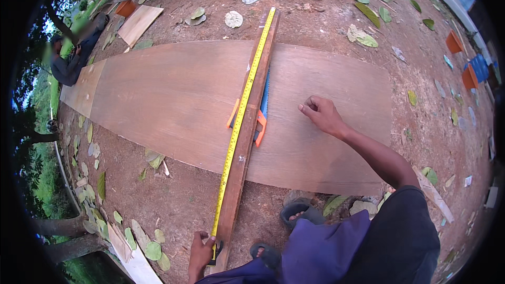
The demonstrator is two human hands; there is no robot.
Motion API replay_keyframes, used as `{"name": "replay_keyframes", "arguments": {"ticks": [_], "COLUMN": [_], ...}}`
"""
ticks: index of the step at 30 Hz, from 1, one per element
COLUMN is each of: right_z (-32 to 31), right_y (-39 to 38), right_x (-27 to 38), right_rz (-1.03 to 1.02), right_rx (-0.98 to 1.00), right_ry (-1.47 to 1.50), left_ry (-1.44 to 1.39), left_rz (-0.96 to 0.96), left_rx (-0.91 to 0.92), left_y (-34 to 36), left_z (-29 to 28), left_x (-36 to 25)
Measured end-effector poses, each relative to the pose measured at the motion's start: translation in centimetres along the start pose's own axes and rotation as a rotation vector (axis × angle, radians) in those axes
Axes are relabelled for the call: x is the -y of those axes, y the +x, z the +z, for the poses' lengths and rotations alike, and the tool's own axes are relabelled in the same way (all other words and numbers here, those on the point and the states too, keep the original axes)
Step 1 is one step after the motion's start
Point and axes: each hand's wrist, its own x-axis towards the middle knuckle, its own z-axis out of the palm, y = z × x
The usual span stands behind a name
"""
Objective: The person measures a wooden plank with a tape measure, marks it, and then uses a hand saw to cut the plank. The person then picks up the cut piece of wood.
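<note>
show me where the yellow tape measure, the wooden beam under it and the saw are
Yellow tape measure [240,121]: head view, middle of its extended strip
Wooden beam [245,138]: head view, bare upper face beside the strip
Saw [265,94]: head view, visible part of its blue blade

My long yellow measuring tape [242,110] looks smooth over a matt, scuffed brown wooden beam [245,142]. The broad brown plywood sheet [173,94] appears matt and fairly smooth; the orange saw handle [260,126] looks plastic, my purple trousers [323,247] matt cloth.

Blk. marks on yel. tape measure [237,126] too small to read.
</note>
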Motion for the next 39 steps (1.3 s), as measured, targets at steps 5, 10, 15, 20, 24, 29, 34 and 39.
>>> {"name": "replay_keyframes", "arguments": {"ticks": [5, 10, 15, 20, 24, 29, 34, 39], "right_z": [-5.6, -11.9, -13.8, -11.2, -8.7, -8.6, -12.8, -19.6], "right_y": [-19.6, -39.3, -55.2, -64.0, -66.3, -66.0, -64.2, -61.2], "right_x": [-7.5, -12.5, -13.5, -13.1, -13.2, -14.1, -16.0, -18.2], "right_rz": [0.071, 0.595, 1.079, 1.051, 1.012, 0.935, 0.819, 0.838], "right_rx": [-0.252, -0.204, 0.734, 1.096, 1.135, 1.284, 1.364, 1.518], "right_ry": [-0.266, -0.275, -0.210, -0.265, -0.628, -0.738, -0.823, -0.943], "left_ry": [-0.349, -0.371, -0.323, -0.289, -0.293, -0.291, -0.295, -0.305], "left_rz": [-0.145, -0.124, -0.116, -0.116, -0.121, -0.125, -0.111, -0.087], "left_rx": [0.320, 0.462, 0.587, 0.658, 0.683, 0.701, 0.721, 0.729], "left_y": [0.1, 1.9, 4.2, 5.0, 5.2, 4.9, 5.1, 5.3], "left_z": [0.4, 0.7, 0.8, 0.5, 0.3, 0.5, 0.2, 0.2], "left_x": [2.9, 4.4, 4.6, 5.1, 5.6, 6.2, 6.7, 7.3]}}
